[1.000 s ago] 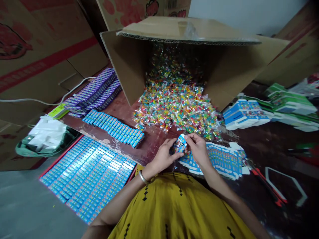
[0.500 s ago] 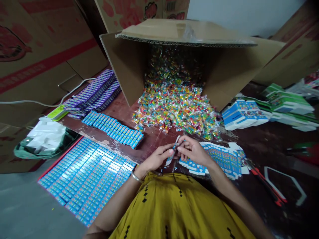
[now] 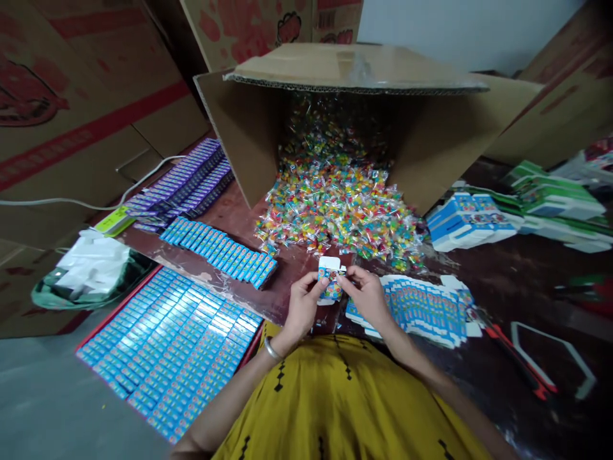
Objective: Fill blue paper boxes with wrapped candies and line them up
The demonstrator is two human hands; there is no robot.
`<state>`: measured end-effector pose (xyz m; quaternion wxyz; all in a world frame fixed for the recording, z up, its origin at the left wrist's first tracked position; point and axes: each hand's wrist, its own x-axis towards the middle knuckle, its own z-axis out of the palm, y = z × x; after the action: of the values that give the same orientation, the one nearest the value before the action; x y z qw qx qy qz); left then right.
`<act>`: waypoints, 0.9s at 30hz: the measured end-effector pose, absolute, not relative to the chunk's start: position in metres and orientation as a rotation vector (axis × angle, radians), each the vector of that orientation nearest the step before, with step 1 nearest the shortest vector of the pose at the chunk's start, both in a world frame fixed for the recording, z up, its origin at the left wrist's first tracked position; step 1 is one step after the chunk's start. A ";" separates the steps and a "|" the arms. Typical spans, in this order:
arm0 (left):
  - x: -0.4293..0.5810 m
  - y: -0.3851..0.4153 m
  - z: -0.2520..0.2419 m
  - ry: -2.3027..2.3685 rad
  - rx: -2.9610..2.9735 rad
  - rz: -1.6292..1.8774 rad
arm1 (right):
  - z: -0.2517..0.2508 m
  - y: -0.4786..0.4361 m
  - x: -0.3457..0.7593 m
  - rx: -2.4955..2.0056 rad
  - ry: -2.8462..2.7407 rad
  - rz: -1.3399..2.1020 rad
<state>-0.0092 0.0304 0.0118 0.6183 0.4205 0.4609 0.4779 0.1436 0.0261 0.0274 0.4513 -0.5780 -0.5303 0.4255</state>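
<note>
A small blue printed candy box [image 3: 329,289] with white end flaps sticking out is between my two hands, just above the table edge. My left hand [image 3: 302,303] grips its left side, thumb across the printed front. On the other side, my right hand [image 3: 368,295] pinches the upper right edge near a flap. Beside my right hand lies a fanned row of flat blue cartons [image 3: 421,306]. Beyond my hands, small clear packets of coloured candy [image 3: 335,204] spill out of a large cardboard box [image 3: 421,137] lying on its side.
Filled blue boxes [image 3: 218,250] stand in a row at left, with purple boxes [image 3: 179,182] behind. A red tray holds many blue boxes [image 3: 167,345] below. A bag of white pieces [image 3: 93,262] is far left. A red-handled cutter [image 3: 522,361] and blue-white cartons [image 3: 472,220] lie right.
The blue box has turned from edge-on to face-on, its flaps now showing at top and bottom. My hands have moved slightly apart to its two sides.
</note>
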 end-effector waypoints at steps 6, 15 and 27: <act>-0.007 0.025 0.020 1.129 1.030 1.252 | 0.021 0.027 0.135 -1.348 -1.148 1.026; -0.025 0.030 0.025 0.908 1.181 0.973 | 0.014 0.022 0.137 -1.349 -1.305 0.960; -0.024 0.024 0.025 0.850 1.028 1.024 | 0.019 0.033 0.139 -1.144 -1.207 1.119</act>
<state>-0.0241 0.0238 0.0255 0.6668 0.4555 0.3768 0.4538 0.1390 0.0334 0.0194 0.5384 -0.4808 -0.5075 0.4705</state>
